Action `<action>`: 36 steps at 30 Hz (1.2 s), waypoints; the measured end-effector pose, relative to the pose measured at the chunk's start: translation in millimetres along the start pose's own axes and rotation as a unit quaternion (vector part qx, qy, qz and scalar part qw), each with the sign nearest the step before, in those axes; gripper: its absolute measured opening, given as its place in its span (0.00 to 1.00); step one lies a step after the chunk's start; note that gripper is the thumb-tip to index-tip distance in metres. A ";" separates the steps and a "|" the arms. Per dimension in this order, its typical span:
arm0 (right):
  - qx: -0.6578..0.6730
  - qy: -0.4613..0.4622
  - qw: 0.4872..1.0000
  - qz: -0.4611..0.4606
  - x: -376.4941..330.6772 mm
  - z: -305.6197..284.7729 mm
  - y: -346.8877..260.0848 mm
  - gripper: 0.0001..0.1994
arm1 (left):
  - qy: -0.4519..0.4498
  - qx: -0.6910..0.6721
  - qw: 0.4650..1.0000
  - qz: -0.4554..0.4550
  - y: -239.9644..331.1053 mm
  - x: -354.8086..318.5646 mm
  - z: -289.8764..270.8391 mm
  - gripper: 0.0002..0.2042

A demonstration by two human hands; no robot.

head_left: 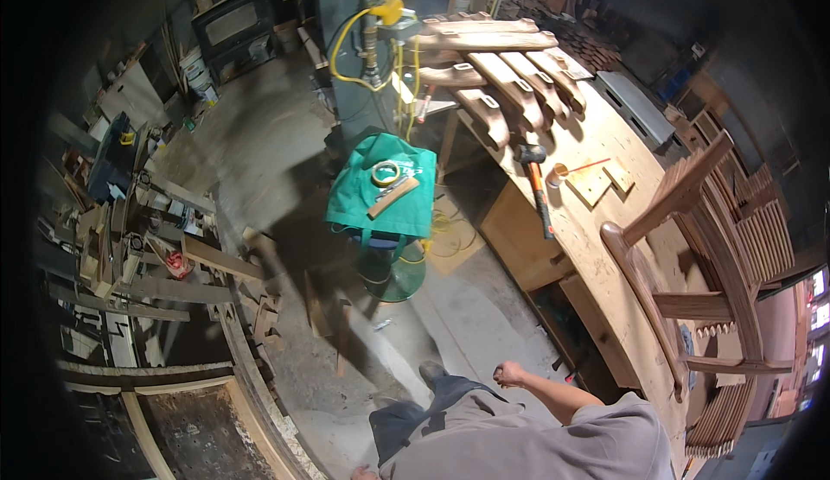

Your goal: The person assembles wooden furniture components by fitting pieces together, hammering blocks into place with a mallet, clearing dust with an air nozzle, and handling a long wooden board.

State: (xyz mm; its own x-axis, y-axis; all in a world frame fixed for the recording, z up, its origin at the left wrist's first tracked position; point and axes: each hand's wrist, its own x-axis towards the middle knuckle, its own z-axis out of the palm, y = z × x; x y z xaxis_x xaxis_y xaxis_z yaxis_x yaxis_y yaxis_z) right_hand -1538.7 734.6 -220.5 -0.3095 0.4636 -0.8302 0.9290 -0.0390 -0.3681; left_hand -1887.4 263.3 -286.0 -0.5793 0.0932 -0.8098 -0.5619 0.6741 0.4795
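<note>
Low in the middle, my right hand (pixel 509 375) hangs beside my body with its fingers curled in, and nothing shows sticking out of it. It touches nothing; the workbench (pixel 581 188) stands to its right. Only a bit of my left hand (pixel 364 474) shows at the lower edge, its fingers hidden. On the bench lies a hammer (pixel 538 188) with a black head and orange-black handle, close to a small jar (pixel 558 174). Behind it sit several shaped wooden legs (pixel 501 82). A wooden chair frame (pixel 644 290) rests on the bench at the right.
Ahead, a green bag (pixel 352 193) covers a stool, with a tape roll (pixel 386 173) and wood piece (pixel 393 197) on top. Yellow cords hang from a grey column (pixel 350 104) behind. Scrap wood (pixel 186 290) crowds the left. Wooden offcuts (pixel 343 337) lie on the concrete floor.
</note>
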 end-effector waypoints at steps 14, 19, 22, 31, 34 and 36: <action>0.108 0.008 0.991 -0.082 31.4 35.7 -228.5 0.08 | -0.032 -0.250 0.967 -0.042 75.3 49.7 -120.5 0.19; -0.082 0.084 0.966 -0.231 39.3 36.8 -335.1 0.10 | -0.032 -0.202 0.976 -0.071 68.8 102.3 -139.8 0.15; -0.113 0.115 0.960 -0.229 39.6 24.9 -384.6 0.09 | -0.014 -0.179 0.984 0.005 148.5 108.2 -137.9 0.13; 0.219 -0.029 0.936 -0.273 171.2 -13.0 -542.0 0.10 | -0.034 -0.053 0.982 0.177 427.8 197.6 -97.1 0.14; 0.163 -0.025 0.920 -0.355 238.6 -39.2 -608.2 0.09 | -0.033 -0.029 0.970 0.241 533.6 219.1 -86.4 0.12; 0.117 0.025 0.930 -0.346 259.4 -69.4 -670.2 0.08 | -0.012 0.008 0.963 0.269 599.8 242.8 -77.9 0.11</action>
State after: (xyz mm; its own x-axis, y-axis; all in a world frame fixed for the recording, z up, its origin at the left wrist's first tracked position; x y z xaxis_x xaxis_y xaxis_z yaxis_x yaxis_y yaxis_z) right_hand -2227.6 942.4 -160.1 -0.8022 0.4898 -0.3415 0.4390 0.0960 -0.8934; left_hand -2411.0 633.1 -168.6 -0.7706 0.4487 -0.4526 -0.1741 0.5349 0.8268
